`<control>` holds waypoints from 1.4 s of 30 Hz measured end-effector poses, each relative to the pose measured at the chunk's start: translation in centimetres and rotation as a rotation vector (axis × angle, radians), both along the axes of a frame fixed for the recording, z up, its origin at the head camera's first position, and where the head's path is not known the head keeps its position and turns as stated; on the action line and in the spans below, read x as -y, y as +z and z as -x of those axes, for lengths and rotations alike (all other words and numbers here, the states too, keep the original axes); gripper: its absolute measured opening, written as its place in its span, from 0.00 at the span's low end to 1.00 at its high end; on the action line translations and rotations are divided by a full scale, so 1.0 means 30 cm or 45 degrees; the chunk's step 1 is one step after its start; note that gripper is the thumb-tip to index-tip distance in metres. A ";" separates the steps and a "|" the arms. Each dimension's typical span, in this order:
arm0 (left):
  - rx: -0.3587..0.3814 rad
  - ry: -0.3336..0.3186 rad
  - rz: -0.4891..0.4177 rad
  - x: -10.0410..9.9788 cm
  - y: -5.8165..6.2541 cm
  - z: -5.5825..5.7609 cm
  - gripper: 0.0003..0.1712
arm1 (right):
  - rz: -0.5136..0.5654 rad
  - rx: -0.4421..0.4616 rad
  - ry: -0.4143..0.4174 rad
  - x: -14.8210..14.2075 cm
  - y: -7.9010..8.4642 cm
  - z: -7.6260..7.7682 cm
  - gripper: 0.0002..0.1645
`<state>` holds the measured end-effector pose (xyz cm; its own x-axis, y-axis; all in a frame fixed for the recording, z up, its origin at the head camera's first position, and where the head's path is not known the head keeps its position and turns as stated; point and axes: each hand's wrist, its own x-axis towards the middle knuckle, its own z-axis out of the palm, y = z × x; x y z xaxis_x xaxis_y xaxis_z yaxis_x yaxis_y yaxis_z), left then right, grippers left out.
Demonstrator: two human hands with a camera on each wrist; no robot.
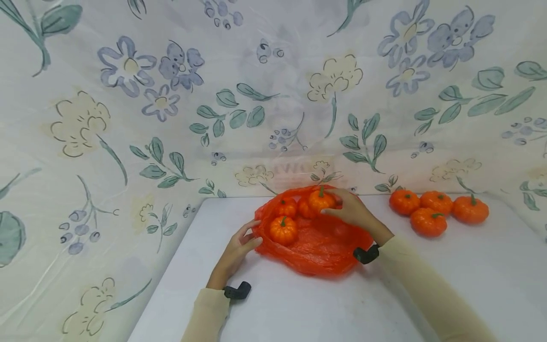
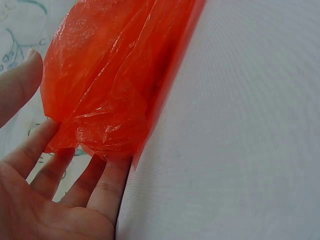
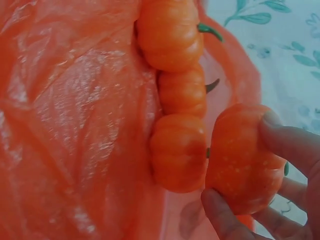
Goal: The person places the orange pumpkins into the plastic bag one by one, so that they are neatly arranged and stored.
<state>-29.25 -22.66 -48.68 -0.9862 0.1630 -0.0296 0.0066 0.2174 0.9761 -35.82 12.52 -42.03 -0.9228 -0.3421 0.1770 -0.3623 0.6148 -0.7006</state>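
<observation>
An orange plastic bag (image 1: 316, 251) lies spread on the table with its mouth turned up. Three small pumpkins sit inside; the nearest pumpkin (image 1: 283, 231) has a green stem. My right hand (image 1: 352, 209) grips another small pumpkin (image 3: 245, 160) over the bag's far side, thumb and fingers around it. At the bag's left edge is my left hand (image 1: 237, 249). Its extended fingers (image 2: 107, 190) touch the crumpled plastic (image 2: 110, 120) from the side, while the thumb (image 2: 22, 82) stands apart from it.
To the right of the bag, several small pumpkins (image 1: 429, 222) stand in a cluster on the white table (image 1: 333, 308). A floral sheet (image 1: 282, 95) hangs right behind the table's back edge and along the left side.
</observation>
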 end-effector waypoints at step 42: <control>-0.023 -0.032 -0.026 0.001 0.002 -0.002 0.33 | -0.097 0.142 -0.153 -0.062 -0.081 0.046 0.43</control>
<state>-29.20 -22.69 -48.63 -0.9821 0.1880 -0.0084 0.0292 0.1966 0.9800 -37.21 14.39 -44.47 -0.9703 -0.2368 0.0490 -0.2057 0.7016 -0.6822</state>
